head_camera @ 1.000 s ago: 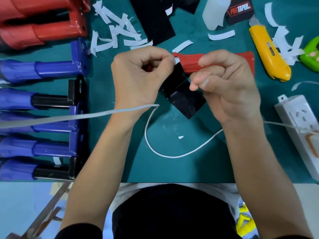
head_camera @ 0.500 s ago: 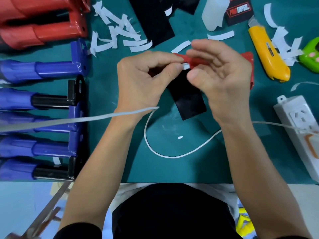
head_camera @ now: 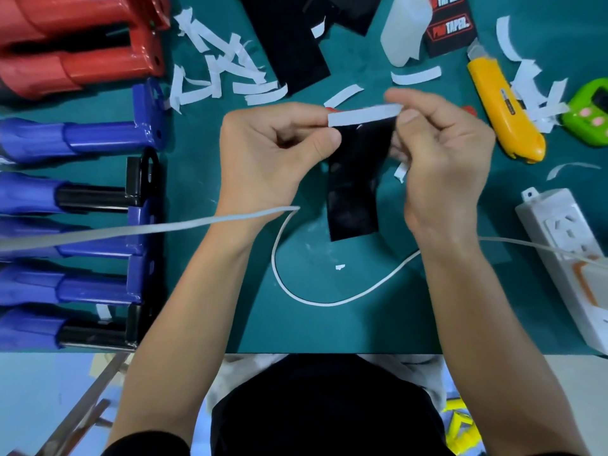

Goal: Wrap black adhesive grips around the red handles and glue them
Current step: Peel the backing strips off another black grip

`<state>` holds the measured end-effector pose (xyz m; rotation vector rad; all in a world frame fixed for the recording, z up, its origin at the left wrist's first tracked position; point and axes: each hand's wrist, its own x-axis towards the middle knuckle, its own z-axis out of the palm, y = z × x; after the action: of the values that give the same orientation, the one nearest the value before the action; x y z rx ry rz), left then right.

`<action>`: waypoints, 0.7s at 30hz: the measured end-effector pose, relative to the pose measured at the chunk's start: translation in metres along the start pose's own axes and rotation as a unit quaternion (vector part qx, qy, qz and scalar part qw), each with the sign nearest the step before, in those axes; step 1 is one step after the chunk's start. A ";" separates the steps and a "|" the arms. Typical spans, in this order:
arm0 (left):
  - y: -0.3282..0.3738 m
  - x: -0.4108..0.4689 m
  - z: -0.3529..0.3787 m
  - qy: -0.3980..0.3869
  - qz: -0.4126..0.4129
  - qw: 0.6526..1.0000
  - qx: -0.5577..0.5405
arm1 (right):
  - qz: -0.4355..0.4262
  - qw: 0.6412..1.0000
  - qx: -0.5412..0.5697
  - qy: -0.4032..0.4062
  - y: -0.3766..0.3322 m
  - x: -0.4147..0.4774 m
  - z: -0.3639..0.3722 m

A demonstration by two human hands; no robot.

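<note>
A black adhesive grip sheet [head_camera: 353,189] hangs between my hands over the green mat [head_camera: 378,324]. Along its top edge runs a white backing strip [head_camera: 363,115]. My left hand [head_camera: 273,156] pinches the sheet's upper left corner between thumb and forefinger. My right hand [head_camera: 444,149] pinches the right end of the white strip. The red handle [head_camera: 468,110] is almost wholly hidden behind my hands; only small red bits show. More red handles [head_camera: 75,44] lie at the top left.
Blue and black handles [head_camera: 75,205] lie in a row along the left. Peeled white strips [head_camera: 223,74] and black sheets [head_camera: 296,44] litter the back. A yellow utility knife [head_camera: 503,106], a green device [head_camera: 589,113] and a power strip [head_camera: 572,258] with its white cable [head_camera: 329,302] sit right.
The white backing strip now shows pulled out along the black sheet's top edge. My right hand has shifted from gripping the red handle to pinching that strip. The handle is now hidden.
</note>
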<state>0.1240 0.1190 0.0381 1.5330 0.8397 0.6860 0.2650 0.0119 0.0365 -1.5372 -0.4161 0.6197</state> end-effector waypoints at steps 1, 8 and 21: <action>0.001 0.000 0.000 0.008 -0.006 1.000 0.005 | -0.040 0.998 -0.048 0.020 0.001 -0.002 0.002; 0.007 -0.002 0.004 0.051 -0.012 0.996 0.073 | -0.256 0.918 -0.300 0.032 0.008 -0.016 0.007; 0.011 -0.008 0.014 0.023 0.026 0.959 0.280 | -0.003 0.855 -0.508 0.106 0.002 0.065 -0.072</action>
<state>0.1324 0.1043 0.0477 2.0568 1.0931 0.5465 0.3595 -0.0057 0.0248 -2.5813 -0.6260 0.1833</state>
